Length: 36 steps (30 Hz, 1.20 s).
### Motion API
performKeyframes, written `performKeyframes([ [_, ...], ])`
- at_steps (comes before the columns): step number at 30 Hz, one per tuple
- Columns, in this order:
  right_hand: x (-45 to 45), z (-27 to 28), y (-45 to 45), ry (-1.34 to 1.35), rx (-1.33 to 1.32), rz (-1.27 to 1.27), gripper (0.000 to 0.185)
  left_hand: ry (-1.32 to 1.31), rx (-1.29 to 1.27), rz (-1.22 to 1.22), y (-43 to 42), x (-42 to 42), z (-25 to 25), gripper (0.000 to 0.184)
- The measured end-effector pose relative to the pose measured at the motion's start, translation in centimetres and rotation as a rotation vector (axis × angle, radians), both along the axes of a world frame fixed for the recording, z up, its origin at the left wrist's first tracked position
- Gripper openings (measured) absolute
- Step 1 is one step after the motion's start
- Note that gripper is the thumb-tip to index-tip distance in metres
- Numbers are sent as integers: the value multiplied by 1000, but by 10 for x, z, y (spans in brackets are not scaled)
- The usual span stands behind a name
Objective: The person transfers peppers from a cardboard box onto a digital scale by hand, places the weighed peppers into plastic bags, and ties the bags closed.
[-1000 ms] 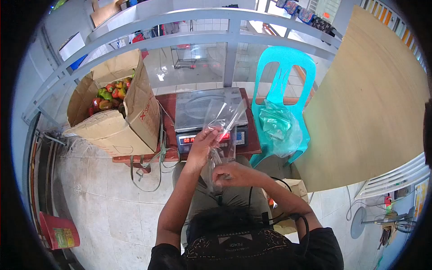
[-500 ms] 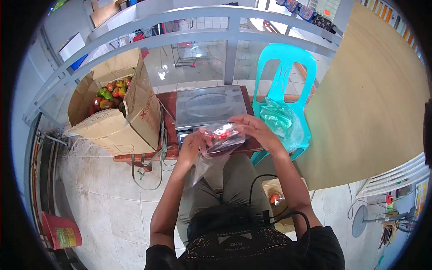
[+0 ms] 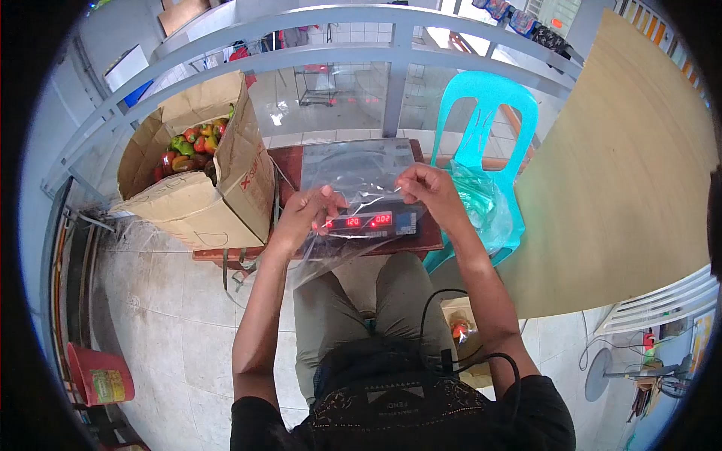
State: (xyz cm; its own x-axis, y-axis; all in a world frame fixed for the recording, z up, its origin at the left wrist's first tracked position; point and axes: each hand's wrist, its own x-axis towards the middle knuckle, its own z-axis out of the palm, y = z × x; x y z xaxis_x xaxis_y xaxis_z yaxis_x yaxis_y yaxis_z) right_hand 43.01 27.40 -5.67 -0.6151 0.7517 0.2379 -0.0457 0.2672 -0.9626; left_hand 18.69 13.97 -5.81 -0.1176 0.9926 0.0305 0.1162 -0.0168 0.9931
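A clear plastic bag is stretched between my two hands, in front of a digital scale with a red lit display. My left hand grips the bag's left side, fingers bent around the film. At the bag's upper right edge, my right hand pinches the plastic between thumb and fingers. The scale's metal plate shows behind and through the film. Beneath the scale is a dark red table.
A cardboard box of red and green peppers stands left. On the turquoise chair at right lie green and clear plastic bags. A plywood sheet stands farther right. A red bin is at lower left.
My hands have moved apart, spreading the bag wider between them. My right hand has gone from loosely spread fingers to a pinch on its edge. The scale's display shows again.
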Motion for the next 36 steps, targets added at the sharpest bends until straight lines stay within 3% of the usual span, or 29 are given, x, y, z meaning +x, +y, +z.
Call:
performKeyframes([
  [7, 0, 2, -15, -219, 78, -29, 18, -113, -5, 2, -11, 1, -23, 46],
  [13, -10, -8, -23, 96, -28, 67, 15, -176, 92, -33, -12, 0, -35, 27],
  [19, -11, -9, -27, -107, 63, 14, 23, -161, 98, -39, -14, 0, -33, 18],
  [28, -15, -17, -34, -22, 12, -42, 26, -217, 127, 29, -8, 20, -15, 15],
  [32, -4, 4, -24, 106, -191, 18, 28, -129, 189, 141, -6, 29, -18, 13],
  [36, -11, 2, -26, -59, -6, 145, 22, -172, 204, 75, -3, 30, -42, 13],
])
